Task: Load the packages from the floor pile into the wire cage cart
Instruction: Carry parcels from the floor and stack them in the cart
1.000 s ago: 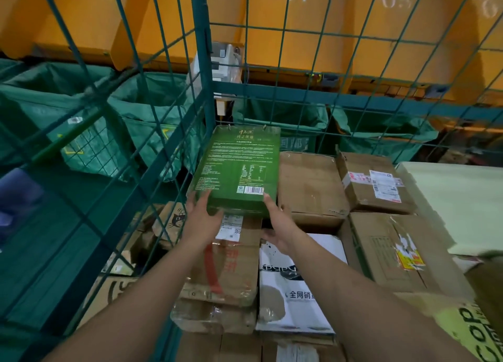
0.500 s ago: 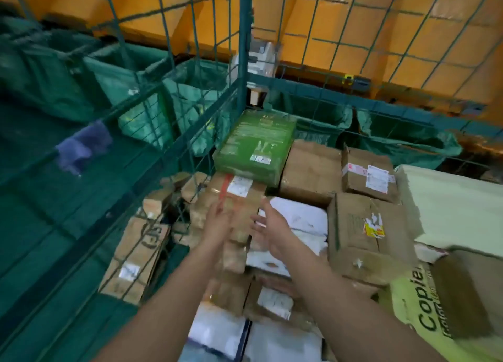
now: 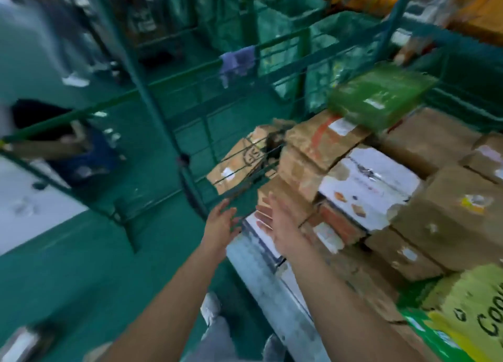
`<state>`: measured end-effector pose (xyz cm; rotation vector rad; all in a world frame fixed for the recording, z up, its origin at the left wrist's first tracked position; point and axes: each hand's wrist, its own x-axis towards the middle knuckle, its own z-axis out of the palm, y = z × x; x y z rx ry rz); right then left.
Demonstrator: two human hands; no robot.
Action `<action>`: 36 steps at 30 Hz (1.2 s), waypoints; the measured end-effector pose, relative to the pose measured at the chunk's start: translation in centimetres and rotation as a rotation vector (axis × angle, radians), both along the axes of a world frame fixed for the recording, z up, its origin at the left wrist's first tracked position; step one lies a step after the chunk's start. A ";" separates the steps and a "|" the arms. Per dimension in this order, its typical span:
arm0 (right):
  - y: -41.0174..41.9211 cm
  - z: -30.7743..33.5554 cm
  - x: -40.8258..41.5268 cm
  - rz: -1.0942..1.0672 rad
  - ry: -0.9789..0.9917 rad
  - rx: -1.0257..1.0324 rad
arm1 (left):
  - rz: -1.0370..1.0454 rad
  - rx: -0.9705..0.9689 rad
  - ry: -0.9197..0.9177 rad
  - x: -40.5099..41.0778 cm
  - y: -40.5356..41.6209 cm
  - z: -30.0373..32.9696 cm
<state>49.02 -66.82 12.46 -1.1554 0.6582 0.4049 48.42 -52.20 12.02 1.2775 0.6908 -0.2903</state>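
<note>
Head view, the only one, motion-blurred: left hand (image 3: 220,222) and right hand (image 3: 280,225) both bare and holding nothing, fingers spread and straight, palms turned toward each other with a gap between, raised at the near corner of the cart (image 3: 283,41); packages stacked inside the cart ahead and to the right of the right hand, cart floor hidden; green box (image 3: 381,94) far beyond both hands on top of the stack, lying flat, printed carton, judged light and stiff, best taken by its two long side edges; brown boxes (image 3: 324,141) just beyond the right fingertips, taped, corners crushed, judged soft at the edges and of middling weight, so take low under the base; white box (image 3: 370,182) right of the right hand, its skin torn, judged prone to tearing further if dragged; yellow pack (image 3: 476,315) at the near right, wrapped, possibly slick; the floor pile itself not seen; flat carton (image 3: 239,162) beyond the left hand, behind the cart's wire side; cloth (image 3: 238,62) hung on the rail far ahead; open green floor (image 3: 81,266) left of the left hand gives room to turn and stoop; cart post and wire edges close to the left fingers, a snag risk
</note>
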 end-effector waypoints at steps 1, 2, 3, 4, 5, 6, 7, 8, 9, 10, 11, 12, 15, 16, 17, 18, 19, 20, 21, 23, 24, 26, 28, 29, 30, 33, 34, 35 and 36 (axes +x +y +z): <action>1.4 -0.4 -0.7 0.036 0.002 0.009 | 0.043 -0.002 0.008 -1.3 1.5 -0.3; 4.0 -0.9 -1.9 0.106 0.010 0.016 | 0.111 -0.004 0.020 -3.3 4.1 -0.7; 5.1 -1.2 -2.4 0.144 0.015 0.003 | 0.147 -0.010 0.022 -4.3 5.2 -0.9; 7.4 -1.3 -3.3 0.209 0.022 -0.005 | 0.207 -0.020 0.024 -5.8 7.4 -1.0; 10.4 -1.5 -4.3 0.284 0.037 -0.014 | 0.277 -0.021 0.035 -7.7 10.2 -1.4; 11.8 -1.8 -4.9 0.326 0.041 -0.027 | 0.310 -0.023 0.041 -8.5 11.5 -1.7; 13.8 -1.9 -5.6 0.371 0.042 -0.036 | 0.346 -0.018 0.055 -9.7 13.4 -1.9; 16.7 -2.2 -6.4 0.437 0.046 -0.047 | 0.403 -0.017 0.068 -11.3 16.0 -2.3; 19.4 -2.3 -7.2 0.497 0.049 -0.072 | 0.453 -0.016 0.077 -12.7 18.5 -2.8; 21.5 -2.6 -7.8 0.547 0.050 -0.098 | 0.491 -0.019 0.077 -13.9 20.4 -2.9; 23.7 -2.8 -8.3 0.598 0.053 -0.118 | 0.530 -0.024 0.080 -15.1 22.4 -3.2; 26.3 -3.2 -9.0 0.652 0.055 -0.134 | 0.572 -0.033 0.077 -16.3 24.6 -3.3; 33.7 -3.6 -11.0 0.805 0.059 -0.161 | 0.707 -0.050 0.092 -19.7 31.0 -3.8; 37.5 -3.8 -12.1 0.876 0.056 -0.177 | 0.774 -0.061 0.100 -21.4 34.2 -4.1; 40.0 -4.0 -12.9 0.927 0.051 -0.192 | 0.822 -0.068 0.103 -22.5 36.4 -4.5; 42.3 -4.2 -13.5 0.966 0.042 -0.202 | 0.863 -0.070 0.105 -23.5 38.5 -4.7; 45.0 -4.4 -14.3 1.010 0.032 -0.210 | 0.911 -0.072 0.106 -24.8 40.9 -4.9; 47.0 -4.6 -14.9 1.049 0.022 -0.217 | 0.955 -0.073 0.101 -25.8 42.6 -5.0; 48.9 -4.8 -15.6 1.089 0.019 -0.222 | 0.997 -0.073 0.098 -27.0 44.4 -5.0; 52.4 -5.0 -17.4 1.184 0.023 -0.235 | 1.092 -0.075 0.098 -29.8 47.3 -5.1; 53.7 -5.1 -18.1 1.224 0.020 -0.244 | 1.123 -0.074 0.096 -31.1 48.3 -5.1; 56.7 -5.4 -19.7 1.309 0.013 -0.255 | 1.212 -0.083 0.092 -34.0 50.3 -5.5; 59.4 -5.8 -21.0 1.384 0.009 -0.264 | 1.304 -0.108 0.094 -36.5 51.8 -6.1; 60.5 -5.9 -21.6 1.417 0.012 -0.270 | 1.345 -0.119 0.096 -37.6 52.3 -6.4; 61.6 -6.2 -22.3 1.451 0.012 -0.277 | 1.387 -0.132 0.100 -38.7 52.7 -6.7; 64.3 -7.0 -24.2 1.557 0.021 -0.297 | 1.509 -0.166 0.128 -41.8 53.3 -7.5; 65.4 -7.4 -25.0 1.609 0.021 -0.313 | 1.559 -0.180 0.138 -42.9 53.5 -8.0; 66.0 -7.6 -25.7 1.649 0.024 -0.329 | 1.595 -0.186 0.147 -43.6 53.6 -8.2; 66.6 -7.9 -26.4 1.692 0.028 -0.343 | 1.631 -0.194 0.158 -44.4 53.5 -8.4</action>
